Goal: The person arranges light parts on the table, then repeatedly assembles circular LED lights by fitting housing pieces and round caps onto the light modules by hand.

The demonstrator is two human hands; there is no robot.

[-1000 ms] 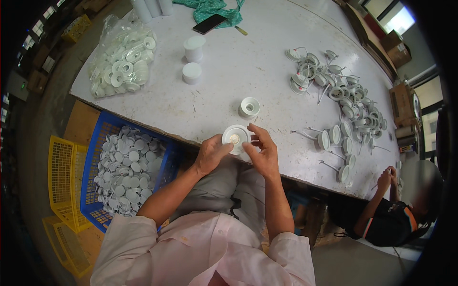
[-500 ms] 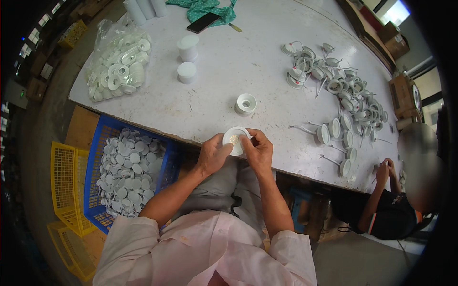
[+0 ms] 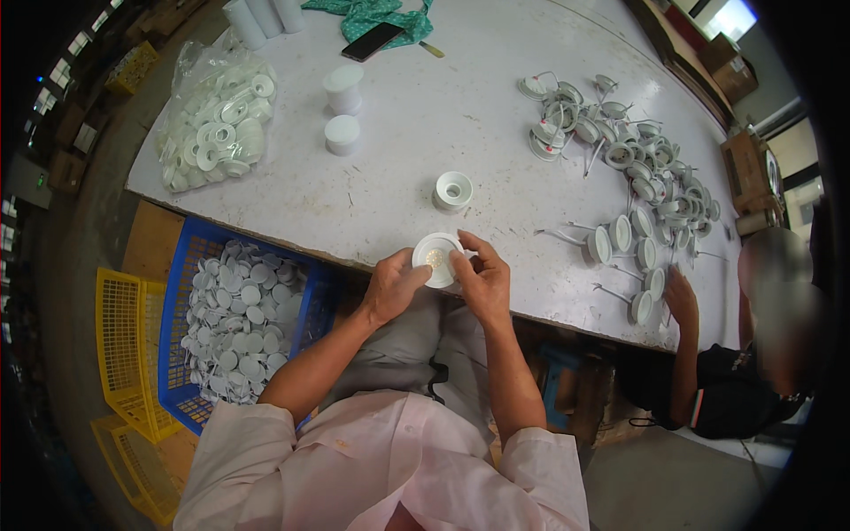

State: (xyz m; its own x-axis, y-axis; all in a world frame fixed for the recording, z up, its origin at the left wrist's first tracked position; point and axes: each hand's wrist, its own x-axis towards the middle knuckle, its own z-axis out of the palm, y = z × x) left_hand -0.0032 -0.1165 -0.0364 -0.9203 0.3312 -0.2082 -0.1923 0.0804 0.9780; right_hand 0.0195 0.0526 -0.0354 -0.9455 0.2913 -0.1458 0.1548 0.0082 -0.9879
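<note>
Over the table's near edge, both my hands hold a white round LED downlight (image 3: 437, 250), its face with small yellowish dots turned up. My left hand (image 3: 395, 288) grips its left rim, the thumb reaching over the face. On the other side my right hand (image 3: 485, 281) pinches the rim, thumb on the inner edge and index finger raised a little off it. Just beyond stands a white ring-shaped piece (image 3: 453, 190) with a hole in its middle. What the fingers do beneath the downlight is hidden.
Several wired lamps (image 3: 651, 177) lie heaped on the right; a co-worker's hand (image 3: 681, 296) is beside the nearest ones. White disc stacks (image 3: 343, 134) and a clear bag of white rings (image 3: 217, 133) stand left. Below, a blue basket (image 3: 173, 332) holds white discs. A phone (image 3: 373, 41) lies far back.
My right index finger has lifted slightly from the downlight's rim, while my left hand keeps its grip. The co-worker's hand has moved left to the nearest wired lamps.
</note>
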